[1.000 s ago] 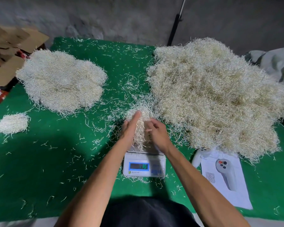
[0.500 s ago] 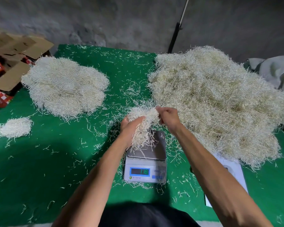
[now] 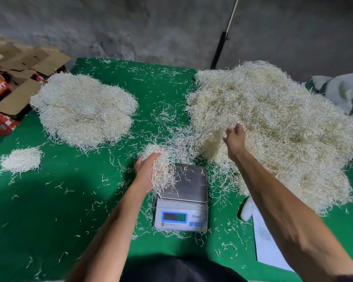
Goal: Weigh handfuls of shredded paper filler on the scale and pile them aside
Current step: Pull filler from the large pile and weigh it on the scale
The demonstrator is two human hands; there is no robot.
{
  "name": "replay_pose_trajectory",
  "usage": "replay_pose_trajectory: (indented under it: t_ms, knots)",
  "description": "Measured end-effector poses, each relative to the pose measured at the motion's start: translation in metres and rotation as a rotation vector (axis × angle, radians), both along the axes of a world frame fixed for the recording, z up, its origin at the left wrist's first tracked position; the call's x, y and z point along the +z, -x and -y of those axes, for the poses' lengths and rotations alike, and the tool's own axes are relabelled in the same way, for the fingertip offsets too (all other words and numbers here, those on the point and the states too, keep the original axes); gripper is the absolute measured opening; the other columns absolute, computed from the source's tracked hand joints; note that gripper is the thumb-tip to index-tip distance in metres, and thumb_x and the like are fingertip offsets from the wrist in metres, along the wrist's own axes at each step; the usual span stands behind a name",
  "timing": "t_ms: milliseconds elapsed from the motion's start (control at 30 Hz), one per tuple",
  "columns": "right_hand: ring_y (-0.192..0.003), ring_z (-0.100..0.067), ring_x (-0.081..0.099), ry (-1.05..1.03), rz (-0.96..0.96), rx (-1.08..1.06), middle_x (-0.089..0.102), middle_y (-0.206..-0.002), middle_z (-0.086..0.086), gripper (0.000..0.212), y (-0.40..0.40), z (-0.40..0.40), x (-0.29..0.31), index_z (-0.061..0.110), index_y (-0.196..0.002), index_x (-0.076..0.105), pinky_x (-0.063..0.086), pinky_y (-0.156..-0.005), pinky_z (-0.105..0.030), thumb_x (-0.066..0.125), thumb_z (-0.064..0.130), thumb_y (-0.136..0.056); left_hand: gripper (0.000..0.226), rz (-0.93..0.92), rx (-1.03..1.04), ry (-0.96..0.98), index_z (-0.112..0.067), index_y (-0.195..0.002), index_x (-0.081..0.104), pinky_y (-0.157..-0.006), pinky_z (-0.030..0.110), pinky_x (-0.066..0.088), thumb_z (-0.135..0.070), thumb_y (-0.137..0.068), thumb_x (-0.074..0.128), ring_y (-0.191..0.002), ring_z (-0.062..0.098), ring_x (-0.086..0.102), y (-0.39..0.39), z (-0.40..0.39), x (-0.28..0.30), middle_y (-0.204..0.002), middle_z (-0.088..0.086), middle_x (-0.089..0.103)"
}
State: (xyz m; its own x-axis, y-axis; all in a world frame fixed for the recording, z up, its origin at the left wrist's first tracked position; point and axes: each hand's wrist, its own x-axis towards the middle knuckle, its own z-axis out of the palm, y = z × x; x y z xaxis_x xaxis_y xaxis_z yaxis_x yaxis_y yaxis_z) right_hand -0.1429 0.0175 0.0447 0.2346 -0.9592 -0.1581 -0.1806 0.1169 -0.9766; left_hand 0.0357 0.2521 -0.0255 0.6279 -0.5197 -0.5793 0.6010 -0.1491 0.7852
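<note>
Nearest, a white digital scale point(image 3: 181, 208) with a steel weighing plate sits on the green felt-covered bench point(image 3: 49, 200), its plate bare but for stray strands. To its right lies a white sheet of paper point(image 3: 267, 241). The left hand point(image 3: 146, 169) cups a handful of cream shredded paper filler point(image 3: 161, 165) at the plate's left edge. The right hand point(image 3: 234, 139), fingers loosely spread, reaches over the large loose heap of filler point(image 3: 273, 123) on the right. Farther left lie a small tuft point(image 3: 20, 159) and a broad flattened pile point(image 3: 84, 108); beyond, brown cardboard boxes point(image 3: 18, 78).
</note>
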Motion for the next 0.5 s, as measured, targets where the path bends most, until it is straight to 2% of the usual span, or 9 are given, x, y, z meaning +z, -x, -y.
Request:
replay_pose_trajectory:
  t_ms: [67,100,167,233,300,367,400,467,500]
  knots:
    - [-0.15,-0.035,0.03,0.048,-0.14,0.016,0.018,-0.169,-0.014,0.067,0.003,-0.01,-0.01,0.015,-0.163,0.014,0.031,-0.12,-0.057,0.043,-0.001,-0.105,0.135,0.0,0.035,-0.009,-0.039,-0.155,0.019,-0.112,0.061,0.033,-0.06,-0.041,0.088,-0.142,0.03,0.033,0.001,0.003,-0.001,-0.162,0.002,0.023]
    - [-0.147,-0.036,0.036,0.073,-0.246,0.058,0.02,-0.168,-0.015,0.068,0.005,-0.014,-0.017,0.016,-0.163,0.015,0.036,-0.117,-0.056,0.046,0.002,-0.105,0.135,0.002,0.034,-0.009,-0.039,-0.156,0.018,-0.112,0.06,0.033,-0.06,-0.042,0.087,-0.142,0.03,0.033,0.002,0.004,-0.001,-0.162,0.002,0.023]
    - [-0.113,-0.032,0.067,0.131,-0.495,0.154,0.045,-0.155,-0.021,0.056,0.008,-0.025,-0.026,0.011,-0.158,0.029,0.06,-0.091,-0.046,0.05,0.013,-0.106,0.132,0.005,0.011,-0.01,-0.038,-0.155,0.019,-0.113,0.06,0.032,-0.06,-0.045,0.087,-0.142,0.03,0.034,0.003,0.006,-0.002,-0.161,0.003,0.025]
    - [-0.068,-0.015,0.069,0.273,-0.664,0.207,0.072,-0.117,-0.018,0.031,0.005,-0.037,-0.031,0.004,-0.132,0.06,0.059,-0.057,-0.03,0.052,0.021,-0.107,0.129,0.01,-0.019,-0.011,-0.038,-0.155,0.017,-0.113,0.06,0.031,-0.059,-0.049,0.087,-0.143,0.029,0.032,0.006,0.008,-0.004,-0.162,0.001,0.023]
    - [-0.058,-0.015,0.065,0.341,-0.634,0.305,0.075,-0.094,-0.011,0.027,-0.003,-0.05,-0.031,0.005,-0.114,0.07,0.057,-0.054,-0.025,0.054,0.025,-0.106,0.127,0.014,-0.053,-0.018,-0.04,-0.155,0.016,-0.111,0.061,0.03,-0.061,-0.051,0.086,-0.144,0.029,0.03,0.009,0.01,-0.001,-0.162,-0.003,0.021]
    - [-0.066,-0.021,0.069,0.24,-0.45,0.535,0.075,-0.094,-0.005,0.033,-0.011,-0.062,-0.028,0.017,-0.134,0.063,0.063,-0.067,-0.036,0.062,0.024,-0.102,0.124,0.019,-0.108,-0.032,-0.043,-0.153,0.017,-0.112,0.061,0.03,-0.063,-0.051,0.084,-0.145,0.03,0.028,0.013,0.01,-0.001,-0.162,-0.005,0.019]
    - [-0.066,-0.019,0.068,0.142,-0.375,0.673,0.073,-0.091,-0.003,0.047,-0.014,-0.069,-0.027,0.027,-0.144,0.055,0.062,-0.065,-0.037,0.066,0.021,-0.099,0.123,0.024,-0.143,-0.04,-0.044,-0.153,0.018,-0.112,0.062,0.03,-0.065,-0.051,0.083,-0.146,0.029,0.028,0.015,0.01,-0.001,-0.163,-0.006,0.018]
    - [-0.065,-0.013,0.062,0.014,-0.382,0.882,0.066,-0.091,-0.005,0.065,-0.021,-0.082,-0.029,0.035,-0.152,0.042,0.054,-0.056,-0.022,0.068,0.015,-0.097,0.13,0.012,-0.189,-0.034,-0.042,-0.154,0.022,-0.112,0.063,0.031,-0.071,-0.044,0.084,-0.146,0.031,0.03,0.018,0.01,-0.001,-0.165,-0.003,0.02]
    - [-0.065,-0.012,0.062,0.029,-0.422,0.915,0.064,-0.092,-0.007,0.057,-0.025,-0.087,-0.033,0.031,-0.149,0.047,0.051,-0.056,-0.018,0.066,0.014,-0.098,0.134,-0.006,-0.197,-0.01,-0.04,-0.154,0.025,-0.111,0.064,0.033,-0.074,-0.039,0.085,-0.145,0.032,0.033,0.018,0.01,-0.002,-0.164,0.001,0.024]
